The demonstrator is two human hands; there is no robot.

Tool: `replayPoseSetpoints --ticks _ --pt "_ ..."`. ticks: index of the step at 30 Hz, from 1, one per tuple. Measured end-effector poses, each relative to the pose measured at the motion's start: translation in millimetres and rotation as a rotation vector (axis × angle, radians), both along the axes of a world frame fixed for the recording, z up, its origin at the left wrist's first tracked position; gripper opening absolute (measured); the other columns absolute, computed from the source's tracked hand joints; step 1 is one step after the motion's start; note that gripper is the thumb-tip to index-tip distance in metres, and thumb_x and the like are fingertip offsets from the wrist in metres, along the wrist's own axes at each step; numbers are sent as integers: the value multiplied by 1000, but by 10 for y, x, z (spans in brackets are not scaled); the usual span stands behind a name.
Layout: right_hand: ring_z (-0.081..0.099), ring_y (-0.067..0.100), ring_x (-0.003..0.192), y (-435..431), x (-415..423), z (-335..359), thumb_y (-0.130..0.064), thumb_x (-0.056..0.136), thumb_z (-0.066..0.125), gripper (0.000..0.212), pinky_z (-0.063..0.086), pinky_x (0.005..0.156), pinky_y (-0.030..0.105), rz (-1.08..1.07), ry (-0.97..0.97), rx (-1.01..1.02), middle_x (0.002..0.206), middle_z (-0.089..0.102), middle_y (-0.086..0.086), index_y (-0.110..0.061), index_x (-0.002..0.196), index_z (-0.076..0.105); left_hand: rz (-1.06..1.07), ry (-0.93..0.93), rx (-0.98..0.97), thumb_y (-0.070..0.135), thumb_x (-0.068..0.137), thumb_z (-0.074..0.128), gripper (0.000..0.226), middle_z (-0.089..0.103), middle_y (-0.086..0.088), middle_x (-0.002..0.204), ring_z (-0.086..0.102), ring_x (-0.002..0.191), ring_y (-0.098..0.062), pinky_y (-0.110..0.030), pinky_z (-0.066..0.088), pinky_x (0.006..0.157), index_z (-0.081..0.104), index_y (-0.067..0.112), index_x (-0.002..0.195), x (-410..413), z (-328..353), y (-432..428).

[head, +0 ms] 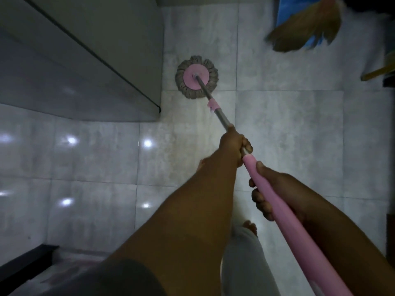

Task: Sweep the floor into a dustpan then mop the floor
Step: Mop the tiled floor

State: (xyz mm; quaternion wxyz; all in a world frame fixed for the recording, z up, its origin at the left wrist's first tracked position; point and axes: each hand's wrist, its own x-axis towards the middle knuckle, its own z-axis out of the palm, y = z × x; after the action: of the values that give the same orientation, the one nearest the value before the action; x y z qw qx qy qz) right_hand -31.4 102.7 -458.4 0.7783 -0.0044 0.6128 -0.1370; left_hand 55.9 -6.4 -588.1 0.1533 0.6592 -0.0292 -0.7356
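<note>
A round mop head [196, 77] with a pink disc and grey-brown strands lies flat on the pale tiled floor [288, 129], close to the corner of a grey cabinet. Its metal and pink handle [215, 108] slants back toward me. My left hand [234, 144] grips the metal shaft just above the pink grip. Lower down, my right hand [271, 191] curls its fingers round the pink grip [284, 218].
A grey cabinet or appliance [89, 60] fills the upper left, its corner near the mop head. A straw broom [307, 28] leans over something blue at the top right. A dark edge [23, 265] sits at the bottom left. My bare feet show below the arms.
</note>
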Motion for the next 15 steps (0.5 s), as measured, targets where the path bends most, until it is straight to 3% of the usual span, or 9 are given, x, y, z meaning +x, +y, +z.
replayPoseSetpoints --ticks 5,9,15 --pt "50 16 41 -1270 262 -296 -63 80 59 61 43 40 24 -32 -9 -61 60 55 7 -5 99 56 -35 -54 -17 55 101 35 57 37 3 34 34 24 -11 -10 29 36 43 12 64 228 -220 -1336" --pt "52 12 43 -2061 367 -480 -59 89 55 56 45 41 22 -63 -9 -126 62 58 4 -5 104 56 15 -73 -63 51 102 37 51 34 4 35 31 23 -9 -9 27 34 41 14 66 294 -263 -2181" --pt "48 10 41 -2480 379 -641 -56 94 52 49 43 40 18 -101 -41 -183 61 50 3 -7 90 53 32 -92 -85 44 103 41 51 35 6 37 32 25 -8 -9 24 35 37 17 60 282 -326 -2589"
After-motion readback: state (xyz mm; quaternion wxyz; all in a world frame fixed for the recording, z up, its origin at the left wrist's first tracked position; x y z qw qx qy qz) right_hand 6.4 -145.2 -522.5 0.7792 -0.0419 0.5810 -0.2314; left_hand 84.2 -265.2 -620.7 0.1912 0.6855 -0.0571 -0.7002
